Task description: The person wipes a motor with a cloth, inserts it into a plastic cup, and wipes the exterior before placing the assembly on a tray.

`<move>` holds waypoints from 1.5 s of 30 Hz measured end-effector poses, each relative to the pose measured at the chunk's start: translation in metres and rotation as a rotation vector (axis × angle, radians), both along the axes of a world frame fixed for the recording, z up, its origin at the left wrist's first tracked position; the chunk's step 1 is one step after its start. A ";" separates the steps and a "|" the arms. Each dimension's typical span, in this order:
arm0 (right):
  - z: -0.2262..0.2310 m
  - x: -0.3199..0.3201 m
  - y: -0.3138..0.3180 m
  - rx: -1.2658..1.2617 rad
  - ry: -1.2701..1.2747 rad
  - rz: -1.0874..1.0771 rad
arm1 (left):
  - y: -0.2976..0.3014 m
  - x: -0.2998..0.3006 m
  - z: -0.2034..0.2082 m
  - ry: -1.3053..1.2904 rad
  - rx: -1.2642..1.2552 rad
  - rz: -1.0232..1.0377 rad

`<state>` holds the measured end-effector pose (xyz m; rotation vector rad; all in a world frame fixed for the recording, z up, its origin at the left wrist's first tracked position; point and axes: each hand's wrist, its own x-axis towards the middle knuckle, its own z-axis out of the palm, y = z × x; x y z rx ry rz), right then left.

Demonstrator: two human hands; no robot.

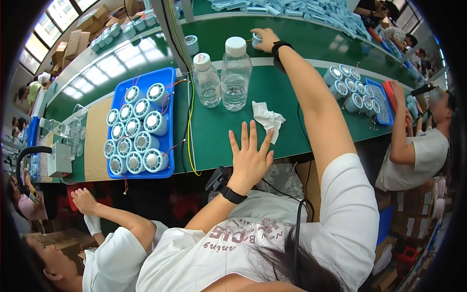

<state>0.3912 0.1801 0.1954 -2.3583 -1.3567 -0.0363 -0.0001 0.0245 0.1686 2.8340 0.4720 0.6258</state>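
Stretched far across the green bench (219, 141), my right hand (265, 40) has its fingers around a small light-blue cylindrical housing (256, 42), mostly hidden by the fingers. My left hand (250, 158) is held with fingers spread at the near edge of the bench, nothing in it. Just beyond its fingertips lies a crumpled white tissue (268, 119). A large clear water bottle (236, 78) and a smaller one (207, 82) stand side by side left of the tissue. Another light-blue housing (191, 45) sits on the green strip behind the bottles.
At left, a blue tray (171, 146) carries several light-blue motor units (143, 141) with thin wires. More units (350, 85) stand at right beside a blue bin (382, 102). A metal post (172, 34) and cables rise behind the tray. Co-workers sit on both sides.
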 end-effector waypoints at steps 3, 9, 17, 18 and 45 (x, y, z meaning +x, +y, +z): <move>0.026 0.003 -0.016 -0.166 0.028 0.015 | 0.003 0.001 0.000 0.020 0.001 0.015; 0.081 -0.064 -0.136 0.191 0.201 0.521 | -0.002 0.001 0.003 0.037 0.005 0.028; 0.105 -0.176 -0.276 0.323 0.834 0.408 | -0.010 -0.004 0.010 -0.075 -0.149 0.046; 0.105 -0.183 -0.288 0.325 0.844 0.388 | -0.015 -0.005 0.027 -0.170 -0.195 0.099; 0.087 -0.224 -0.285 0.207 0.934 0.244 | -0.004 -0.020 0.078 -0.550 -0.420 -0.139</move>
